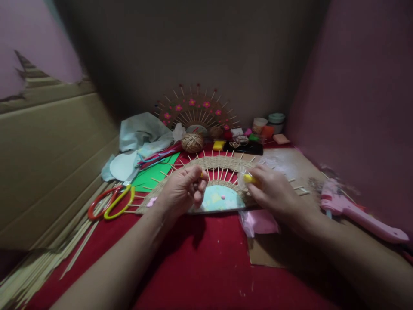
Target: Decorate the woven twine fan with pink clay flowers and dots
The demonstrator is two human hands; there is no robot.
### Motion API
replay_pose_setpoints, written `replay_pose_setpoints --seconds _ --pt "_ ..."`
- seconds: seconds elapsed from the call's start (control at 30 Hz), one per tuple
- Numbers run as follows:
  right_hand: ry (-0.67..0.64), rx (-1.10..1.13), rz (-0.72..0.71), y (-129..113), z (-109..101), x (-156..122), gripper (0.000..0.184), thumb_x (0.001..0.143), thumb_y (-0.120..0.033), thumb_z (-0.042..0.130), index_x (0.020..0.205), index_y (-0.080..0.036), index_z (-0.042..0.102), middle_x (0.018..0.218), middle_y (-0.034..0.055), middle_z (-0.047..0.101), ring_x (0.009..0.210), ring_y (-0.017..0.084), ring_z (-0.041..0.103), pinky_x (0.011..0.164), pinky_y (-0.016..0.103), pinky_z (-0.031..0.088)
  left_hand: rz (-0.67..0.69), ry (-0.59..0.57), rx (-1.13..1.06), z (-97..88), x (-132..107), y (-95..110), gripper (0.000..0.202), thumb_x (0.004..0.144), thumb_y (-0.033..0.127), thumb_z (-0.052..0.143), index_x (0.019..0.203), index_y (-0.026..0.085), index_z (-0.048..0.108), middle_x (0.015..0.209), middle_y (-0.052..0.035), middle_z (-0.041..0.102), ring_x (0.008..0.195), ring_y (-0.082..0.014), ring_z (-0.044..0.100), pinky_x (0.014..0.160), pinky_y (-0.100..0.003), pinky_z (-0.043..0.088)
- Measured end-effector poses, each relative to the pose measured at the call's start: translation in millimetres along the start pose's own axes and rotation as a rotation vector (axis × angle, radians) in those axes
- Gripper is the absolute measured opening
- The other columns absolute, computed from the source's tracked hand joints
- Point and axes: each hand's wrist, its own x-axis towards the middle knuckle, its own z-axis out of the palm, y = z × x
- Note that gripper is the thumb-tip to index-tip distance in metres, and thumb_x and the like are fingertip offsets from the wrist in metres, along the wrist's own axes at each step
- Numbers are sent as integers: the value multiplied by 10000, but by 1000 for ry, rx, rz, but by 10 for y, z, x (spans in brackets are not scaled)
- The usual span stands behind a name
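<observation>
My left hand (184, 188) is curled shut above a fan-shaped piece (215, 165) of woven twine and thin sticks, with a tiny yellow bit pinched at its fingertips. My right hand (271, 189) is closed on a lump of yellow clay (248, 178) in clear wrap, just right of the fan. The fan's light blue centre (219, 200) carries a small pink dot. A pink packet (258, 221) lies under my right wrist.
Red and yellow scissors (111, 201) lie at left beside loose sticks (61, 254). A pink glue gun (355, 211) rests at right. A twine ball (192, 142), green paper (151, 174), clay pieces, cups and a finished flowered fan (195, 110) stand behind. Cardboard walls enclose the red surface.
</observation>
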Motion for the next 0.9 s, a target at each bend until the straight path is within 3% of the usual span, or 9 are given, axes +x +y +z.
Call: replay_pose_setpoints --seconds 0.1,0.23,0.37,0.47,0.57,0.7,0.8,0.9 --pt "-68 -84 78 92 -29 31 190 735 -149 498 903 -155 586 827 93 606 712 206 536 615 324 382 15 -29 10 5 20 5 115 702 190 705 754 129 622 605 7 616 411 -70 545 318 -144 427" --pt "-186 -170 117 129 -94 67 51 767 -210 497 753 -185 539 720 65 596 619 177 500 554 299 336 11 -47 5 23 31 14 110 722 140 673 819 100 643 719 -46 662 576 -100 632 430 -143 492" --pt "-266 -227 88 126 -83 80 119 775 -232 493 661 -197 490 669 49 560 588 160 466 533 287 292 3 -18 114 -3 10 96 171 781 287 629 764 117 638 562 0 590 378 -74 528 307 -155 399" --pt "-301 -226 53 153 -31 70 140 778 -246 494 649 -193 503 681 58 551 602 167 476 545 287 298 125 72 266 -74 -44 258 120 764 243 648 768 123 647 534 29 550 370 -54 499 330 -149 397" --pt "-343 -247 60 195 14 57 154 788 -276 475 667 -190 519 735 73 551 640 184 502 566 293 321 177 101 353 -217 -154 456 110 740 195 661 820 120 660 619 0 613 481 -84 580 430 -178 474" --pt "-336 -258 55 225 49 45 159 783 -305 464 676 -201 517 760 79 547 651 200 505 576 309 329 73 167 467 -497 -380 643 165 699 180 686 853 128 654 706 -41 669 613 -148 649 513 -228 516" --pt "-333 -255 55 222 62 42 171 784 -320 468 659 -209 505 735 79 541 619 199 491 566 318 322 15 271 601 -701 -542 686 159 682 228 694 804 143 637 644 -31 662 567 -155 640 492 -241 502" --pt "-353 -264 70 224 73 48 158 782 -313 467 670 -208 506 743 89 545 651 219 506 586 332 334 -43 367 877 -849 -635 669 146 688 276 673 756 150 645 539 9 598 455 -98 546 416 -197 417"
